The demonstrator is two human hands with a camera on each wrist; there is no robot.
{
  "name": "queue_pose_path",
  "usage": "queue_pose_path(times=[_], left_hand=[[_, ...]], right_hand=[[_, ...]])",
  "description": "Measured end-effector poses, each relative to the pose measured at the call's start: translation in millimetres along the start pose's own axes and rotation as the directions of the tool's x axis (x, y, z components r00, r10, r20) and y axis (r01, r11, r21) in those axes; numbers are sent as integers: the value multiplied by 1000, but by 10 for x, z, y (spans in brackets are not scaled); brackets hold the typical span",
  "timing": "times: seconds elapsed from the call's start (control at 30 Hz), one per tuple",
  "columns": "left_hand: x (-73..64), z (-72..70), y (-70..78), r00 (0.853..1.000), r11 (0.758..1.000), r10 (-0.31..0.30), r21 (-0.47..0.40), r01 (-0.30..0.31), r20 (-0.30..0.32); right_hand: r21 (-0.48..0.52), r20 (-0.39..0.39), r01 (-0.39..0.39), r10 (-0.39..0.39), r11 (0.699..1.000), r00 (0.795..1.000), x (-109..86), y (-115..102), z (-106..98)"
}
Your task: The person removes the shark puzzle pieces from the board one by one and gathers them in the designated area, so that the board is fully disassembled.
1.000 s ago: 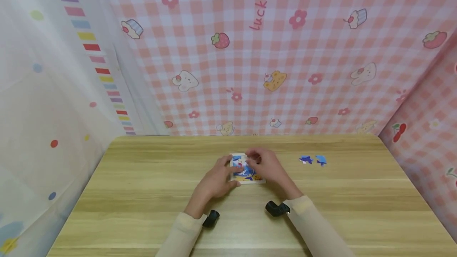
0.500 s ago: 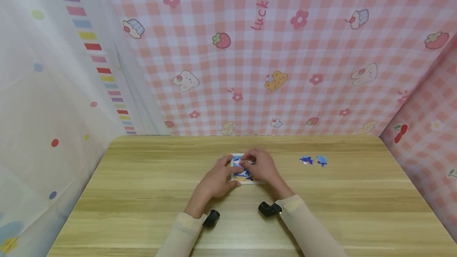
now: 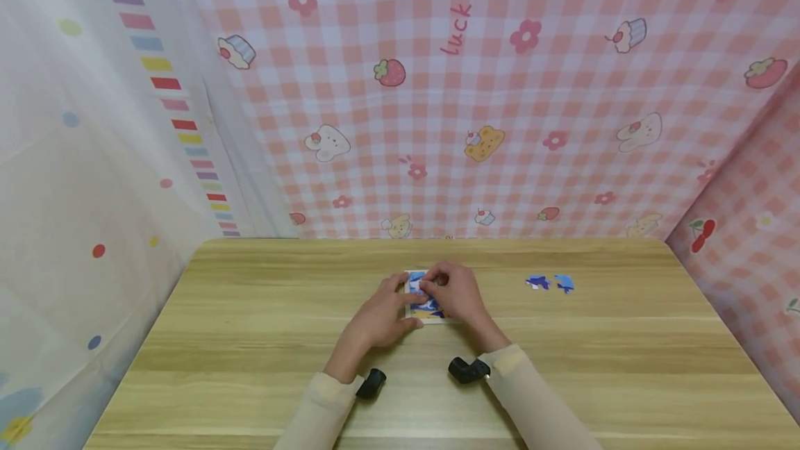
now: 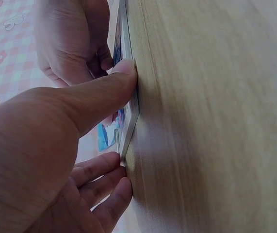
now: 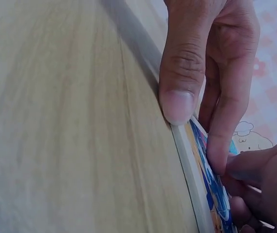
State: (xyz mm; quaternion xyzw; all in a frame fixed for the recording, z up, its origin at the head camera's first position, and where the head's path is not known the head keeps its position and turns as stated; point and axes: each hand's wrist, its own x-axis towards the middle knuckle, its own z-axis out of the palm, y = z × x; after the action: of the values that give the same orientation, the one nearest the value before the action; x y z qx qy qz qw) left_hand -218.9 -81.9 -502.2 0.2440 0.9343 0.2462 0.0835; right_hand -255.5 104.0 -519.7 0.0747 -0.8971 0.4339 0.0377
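Observation:
A small jigsaw puzzle (image 3: 431, 312) with a blue ocean-like picture and a pale frame lies on the table. My left hand (image 3: 378, 312) grips its left side, thumb on the near edge and other fingers at the far corner, with the index finger laid across the picture. Over the right half, my right hand (image 3: 457, 292) has its thumb and index finger pinched together at the upper middle. A blue-and-white puzzle piece (image 4: 108, 137) stands tilted at its fingertips in the left wrist view. The right hand hides the puzzle's right side.
Two loose blue puzzle pieces, one dark blue (image 3: 538, 282) and one lighter (image 3: 564, 283), lie to the right of the puzzle on the wooden table (image 3: 250, 339). A pink checked cloth (image 3: 437, 103) hangs behind the table's far edge.
My right hand has moved left over the puzzle, its pinched fingertips now down near the left index finger. The left hand keeps its place on the frame.

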Motion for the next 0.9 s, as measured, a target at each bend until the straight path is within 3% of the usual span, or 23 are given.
queue_pose_path(times=[0.17,0.4,0.9], left_hand=[[0,4,-5,1000,1000,-3,2,3,0],[-6,3,-1,1000,1000,-7,2,7,17],[-8,-18,21,999,1000,-30,-6,31,24]], right_hand=[[73,-6,-6,7,997,1000,-1,-12,13],[90,32,42,-45,995,998,-15,-13,-18],[64,58,36,-40,997,998,-118,40,-371]])
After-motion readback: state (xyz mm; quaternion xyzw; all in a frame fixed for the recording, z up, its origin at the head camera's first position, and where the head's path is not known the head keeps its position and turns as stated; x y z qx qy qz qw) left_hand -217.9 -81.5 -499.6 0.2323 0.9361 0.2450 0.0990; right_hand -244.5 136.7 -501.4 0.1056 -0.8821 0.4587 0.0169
